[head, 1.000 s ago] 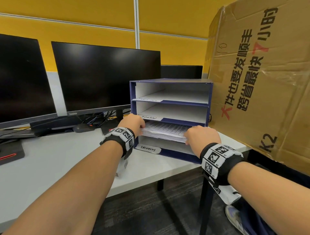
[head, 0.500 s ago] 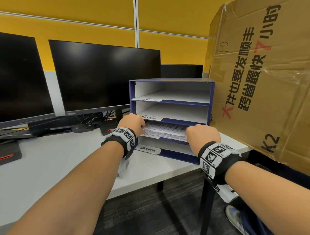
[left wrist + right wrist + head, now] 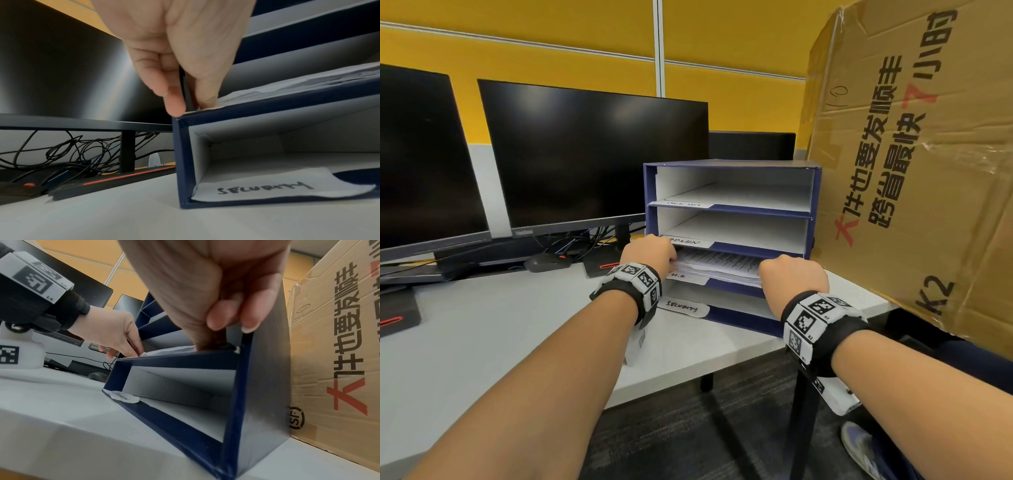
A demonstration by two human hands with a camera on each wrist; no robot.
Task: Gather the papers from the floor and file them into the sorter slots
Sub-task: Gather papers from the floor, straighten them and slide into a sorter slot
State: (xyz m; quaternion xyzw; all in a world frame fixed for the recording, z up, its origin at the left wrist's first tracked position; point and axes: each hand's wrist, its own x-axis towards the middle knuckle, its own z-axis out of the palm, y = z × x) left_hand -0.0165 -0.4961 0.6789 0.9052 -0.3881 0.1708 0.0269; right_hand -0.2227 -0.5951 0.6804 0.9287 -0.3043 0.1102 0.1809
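We see a navy sorter (image 3: 729,164) with four white-lined slots standing on the white desk (image 3: 482,335), close to the desk's right front corner and near its front edge. A stack of printed papers (image 3: 719,265) lies in the third slot from the top — the one whose tab reads "H.R" — with its front edge sticking out a little past the slot's lip.

Our left hand (image 3: 649,251) is at the left front corner of that slot. From the left wrist view, its thumb and fingers (image 3: 174,104) are curled down and pinch the near left corner of the stack, right at the sorter's left wall. Our right hand (image 3: 794,275) is at the right front corner of the same slot; in the right wrist view its fingers (image 3: 218,316) are curled, the fingertips close to the sorter's right wall, while the thumb side presses down on the papers' right front corner. We cannot tell for certain whether this hand truly grasps the sheets or only bears on them.

The two upper slots hold no visible sheets; the second carries a tab reading "ADMIN". The bottom slot has a paper tab (image 3: 283,186) marked "SECURITY" hanging over its front lip onto the desk.

A large cardboard box (image 3: 914,164) with printed characters stands just beside the sorter's right side, at the desk's right edge. Behind and left of the sorter are two dark monitors (image 3: 592,157) — cables and a mouse (image 3: 548,262) lie under them toward the desk's back edge.
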